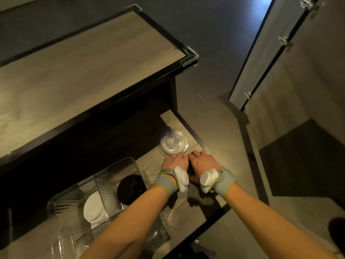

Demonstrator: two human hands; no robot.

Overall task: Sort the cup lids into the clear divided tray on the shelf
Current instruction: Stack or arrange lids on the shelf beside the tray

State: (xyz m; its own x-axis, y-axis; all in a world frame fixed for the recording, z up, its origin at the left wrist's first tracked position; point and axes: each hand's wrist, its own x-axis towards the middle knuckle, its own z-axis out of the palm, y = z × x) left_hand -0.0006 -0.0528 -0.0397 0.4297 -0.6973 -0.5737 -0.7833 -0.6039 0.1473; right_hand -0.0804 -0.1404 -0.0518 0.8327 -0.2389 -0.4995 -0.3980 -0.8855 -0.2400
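Two compartments of the clear divided tray (128,162) are already holding lids: white lids (92,208) at 7 o'clock and black lids (130,189) beside them at 3 o'clock. Clear lids (173,143) are sitting stacked on the shelf (194,135), outside the tray, probably the last batch. The left hand (174,161) and right hand (202,161) are lying side by side, touching, at the stack's 6 o'clock rim. Their fingers are curling away out of sight, so I cannot tell the grip.
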